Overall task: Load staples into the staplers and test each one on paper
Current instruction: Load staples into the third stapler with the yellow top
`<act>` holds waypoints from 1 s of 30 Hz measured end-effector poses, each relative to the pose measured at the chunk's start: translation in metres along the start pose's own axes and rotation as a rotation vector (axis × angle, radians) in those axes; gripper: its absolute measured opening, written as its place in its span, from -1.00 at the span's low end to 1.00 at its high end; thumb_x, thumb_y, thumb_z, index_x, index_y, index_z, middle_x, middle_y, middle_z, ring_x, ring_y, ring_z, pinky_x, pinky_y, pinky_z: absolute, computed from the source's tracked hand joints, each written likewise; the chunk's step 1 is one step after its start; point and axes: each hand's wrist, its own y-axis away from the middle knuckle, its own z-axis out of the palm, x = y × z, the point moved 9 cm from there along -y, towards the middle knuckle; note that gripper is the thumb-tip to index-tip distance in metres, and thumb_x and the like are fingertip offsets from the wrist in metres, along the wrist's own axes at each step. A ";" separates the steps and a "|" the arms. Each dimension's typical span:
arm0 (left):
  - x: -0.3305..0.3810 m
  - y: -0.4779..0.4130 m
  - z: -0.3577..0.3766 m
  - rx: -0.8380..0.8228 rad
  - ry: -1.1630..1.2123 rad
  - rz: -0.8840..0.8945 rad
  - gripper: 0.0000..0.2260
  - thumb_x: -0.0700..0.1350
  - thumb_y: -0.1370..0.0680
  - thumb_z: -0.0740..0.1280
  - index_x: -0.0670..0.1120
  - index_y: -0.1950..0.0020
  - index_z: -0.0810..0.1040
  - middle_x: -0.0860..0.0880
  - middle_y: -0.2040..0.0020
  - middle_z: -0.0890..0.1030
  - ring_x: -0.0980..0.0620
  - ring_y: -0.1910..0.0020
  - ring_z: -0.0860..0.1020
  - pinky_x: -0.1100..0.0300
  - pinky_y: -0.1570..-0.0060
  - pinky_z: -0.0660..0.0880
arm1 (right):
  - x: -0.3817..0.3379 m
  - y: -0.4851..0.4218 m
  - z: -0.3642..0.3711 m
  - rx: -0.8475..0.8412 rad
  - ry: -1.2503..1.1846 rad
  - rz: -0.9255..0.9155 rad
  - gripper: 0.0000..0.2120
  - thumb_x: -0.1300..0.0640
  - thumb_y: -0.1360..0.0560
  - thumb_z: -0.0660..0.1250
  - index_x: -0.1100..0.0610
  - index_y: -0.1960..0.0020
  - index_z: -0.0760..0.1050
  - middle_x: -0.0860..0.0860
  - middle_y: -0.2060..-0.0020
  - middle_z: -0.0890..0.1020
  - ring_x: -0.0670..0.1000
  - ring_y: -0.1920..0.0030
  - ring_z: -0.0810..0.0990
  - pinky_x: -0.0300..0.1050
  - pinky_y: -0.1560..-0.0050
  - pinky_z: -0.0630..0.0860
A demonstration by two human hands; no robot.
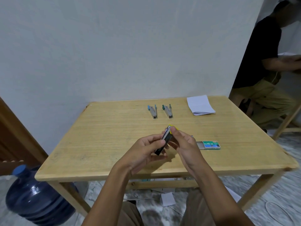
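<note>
Above the middle of the wooden table [101, 144] I hold a small stapler with yellow ends [165, 140], tilted with its top pointing away. My left hand [146, 150] grips its lower body. My right hand [182, 142] pinches its upper yellow part with thumb and forefinger. Two more staplers lie side by side at the back: one with light blue ends [152, 111] and one with dark green ends [167, 110]. A green staple box [210, 145], slid partly open, lies to the right of my hands. A stack of white paper [200, 105] rests at the back right corner.
A large blue water jug [35, 194] stands on the floor at the left of the table. Another person [267, 67] in a dark shirt crouches at the right beyond the table. Scraps of paper [167, 199] lie on the floor under the table. The wall is right behind the table.
</note>
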 end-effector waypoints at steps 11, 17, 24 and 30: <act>-0.004 -0.003 -0.002 0.016 0.009 0.021 -0.65 -0.13 -0.49 0.41 -0.22 -0.25 0.59 -0.13 0.15 0.61 -0.07 0.21 0.56 -0.01 -0.07 0.59 | -0.003 0.005 0.000 0.088 0.019 -0.003 -0.50 -0.23 -0.36 0.41 0.22 0.06 0.68 0.14 0.17 0.69 0.00 0.15 0.63 0.03 -0.11 0.52; -0.005 -0.009 0.001 0.035 -0.035 0.008 -0.66 -0.02 -0.48 0.41 -0.14 -0.20 0.65 -0.15 0.00 0.66 -0.09 0.09 0.62 -0.09 -0.16 0.55 | -0.017 0.012 -0.013 0.190 0.099 -0.077 -0.61 -0.14 -0.45 0.34 0.20 0.05 0.65 0.09 0.13 0.73 0.01 0.06 0.71 -0.07 -0.12 0.55; 0.015 -0.053 -0.010 0.376 -0.347 0.042 -0.85 -0.01 -0.58 0.37 -0.06 0.01 0.67 -0.07 0.13 0.68 0.01 0.25 0.62 0.03 0.01 0.61 | -0.043 0.008 -0.064 0.285 0.183 -0.041 -0.52 -0.23 -0.47 0.26 0.22 0.00 0.51 0.03 0.33 0.50 -0.01 0.45 0.42 -0.16 0.41 0.40; 0.029 -0.152 0.040 0.315 -0.654 0.084 -0.79 0.05 -0.59 0.31 -0.07 -0.07 0.59 -0.07 0.13 0.64 0.02 0.27 0.56 0.11 0.14 0.58 | -0.050 -0.007 -0.123 0.356 0.325 0.060 -0.57 -0.22 -0.52 0.27 0.18 0.06 0.52 0.05 0.30 0.39 -0.08 0.51 0.26 -0.23 0.51 0.22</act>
